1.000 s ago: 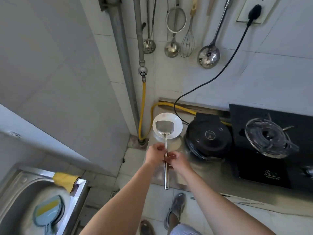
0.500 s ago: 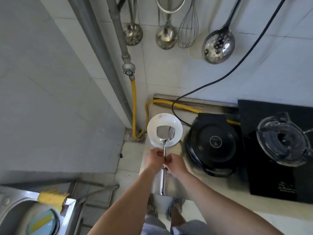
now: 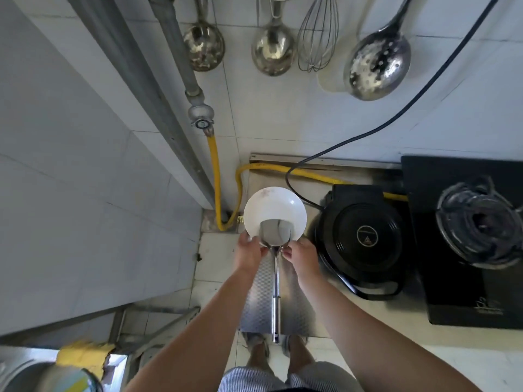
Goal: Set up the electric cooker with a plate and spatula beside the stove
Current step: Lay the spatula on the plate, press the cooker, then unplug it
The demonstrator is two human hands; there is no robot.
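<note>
A white plate (image 3: 271, 207) rests on the steel counter (image 3: 260, 295), just left of the round black electric cooker (image 3: 365, 236). A steel spatula (image 3: 276, 281) lies with its blade on the plate's near side, its long handle reaching past the counter's front edge. My left hand (image 3: 249, 251) pinches the plate's near rim beside the blade. Fingertips of my right hand (image 3: 300, 254) are on the spatula's neck at the blade's right corner. The black gas stove (image 3: 464, 284) stands right of the cooker.
The cooker's black power cable (image 3: 396, 117) runs up the tiled wall. A yellow gas hose (image 3: 215, 171) drops from a pipe behind the plate. Ladles, a whisk (image 3: 317, 38) and a slotted spoon (image 3: 376, 63) hang above. A sink (image 3: 17, 374) with a yellow cloth (image 3: 85, 355) sits lower left.
My hands have slid forward along the spatula handle to the blade and the plate's rim. The camera has moved closer and tilted down. The blade lies nearer the plate's front rim.
</note>
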